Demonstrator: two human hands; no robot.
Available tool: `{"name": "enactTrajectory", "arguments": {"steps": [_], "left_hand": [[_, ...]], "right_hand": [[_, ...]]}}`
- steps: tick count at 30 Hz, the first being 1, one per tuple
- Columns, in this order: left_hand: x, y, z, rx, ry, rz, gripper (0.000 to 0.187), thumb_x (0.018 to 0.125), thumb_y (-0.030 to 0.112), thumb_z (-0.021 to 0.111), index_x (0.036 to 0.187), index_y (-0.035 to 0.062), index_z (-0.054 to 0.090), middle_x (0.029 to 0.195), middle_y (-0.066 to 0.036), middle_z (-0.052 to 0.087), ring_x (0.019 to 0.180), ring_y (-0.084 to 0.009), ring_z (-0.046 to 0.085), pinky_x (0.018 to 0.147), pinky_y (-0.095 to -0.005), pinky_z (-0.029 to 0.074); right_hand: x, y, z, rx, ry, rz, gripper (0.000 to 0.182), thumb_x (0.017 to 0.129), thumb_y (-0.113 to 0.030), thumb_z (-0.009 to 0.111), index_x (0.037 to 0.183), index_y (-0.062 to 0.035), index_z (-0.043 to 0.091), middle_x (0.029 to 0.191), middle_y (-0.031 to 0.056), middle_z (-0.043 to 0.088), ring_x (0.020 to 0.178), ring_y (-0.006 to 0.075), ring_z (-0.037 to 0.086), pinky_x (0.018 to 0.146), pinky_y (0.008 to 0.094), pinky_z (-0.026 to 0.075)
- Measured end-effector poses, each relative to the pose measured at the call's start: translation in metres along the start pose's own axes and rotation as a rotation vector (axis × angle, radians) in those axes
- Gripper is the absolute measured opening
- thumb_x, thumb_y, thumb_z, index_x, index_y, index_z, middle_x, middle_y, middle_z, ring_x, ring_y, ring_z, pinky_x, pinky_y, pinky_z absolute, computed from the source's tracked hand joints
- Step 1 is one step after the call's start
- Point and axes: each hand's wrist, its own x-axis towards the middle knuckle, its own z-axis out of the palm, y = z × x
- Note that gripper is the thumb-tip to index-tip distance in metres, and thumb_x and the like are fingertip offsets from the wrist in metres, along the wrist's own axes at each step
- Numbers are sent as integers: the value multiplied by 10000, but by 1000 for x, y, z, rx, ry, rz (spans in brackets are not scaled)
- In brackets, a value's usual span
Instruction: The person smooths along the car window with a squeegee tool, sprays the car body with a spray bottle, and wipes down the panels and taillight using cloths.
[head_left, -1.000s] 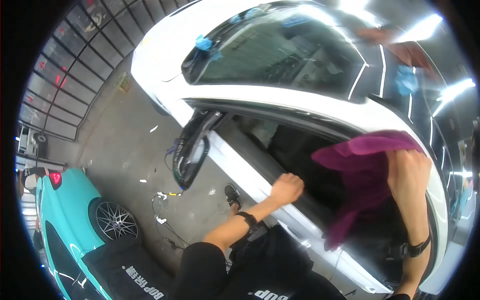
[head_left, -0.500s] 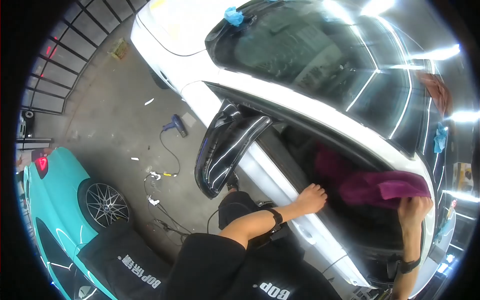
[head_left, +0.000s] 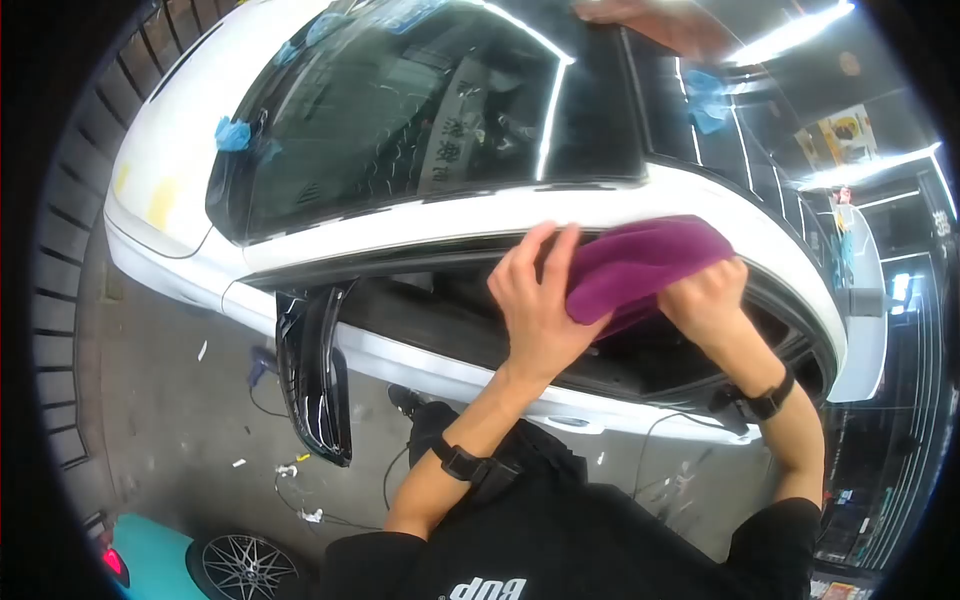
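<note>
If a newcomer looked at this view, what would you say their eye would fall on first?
Most likely the purple cloth, vivid against the white car, gripped by the right hand, with the spread left hand at its other end. Next, perhaps, the black mirror jutting from that car's near side, and the turquoise car in the bottom left corner.

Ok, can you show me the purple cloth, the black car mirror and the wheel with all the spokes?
Purple cloth [head_left: 650, 258]: head view, on the middle of its upper surface.
Black side mirror [head_left: 313, 390]: head view, mid-housing.
Multi-spoke wheel [head_left: 247, 570]: head view, near its hub.
</note>
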Motion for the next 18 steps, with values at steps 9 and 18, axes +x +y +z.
{"name": "enactTrajectory", "arguments": {"steps": [9,18], "left_hand": [[15,37,4,-147,-105,37,324,785,4,717,1095,54,638,1091,-132,605,825,-311,670,669,-360,541],[38,9,-29,-177,-71,-306,305,851,-76,556,1142,6,595,1039,-200,631,965,-388,637,854,-404,505]], "right_hand": [[-21,15,-28,71,-125,-34,291,740,-119,664,1015,-55,731,1129,113,692,1060,286,666,851,388,557],[61,-29,-15,46,-494,-136,72,775,-125,674,835,-89,657,804,62,693,712,222,697,613,350,548]]}}
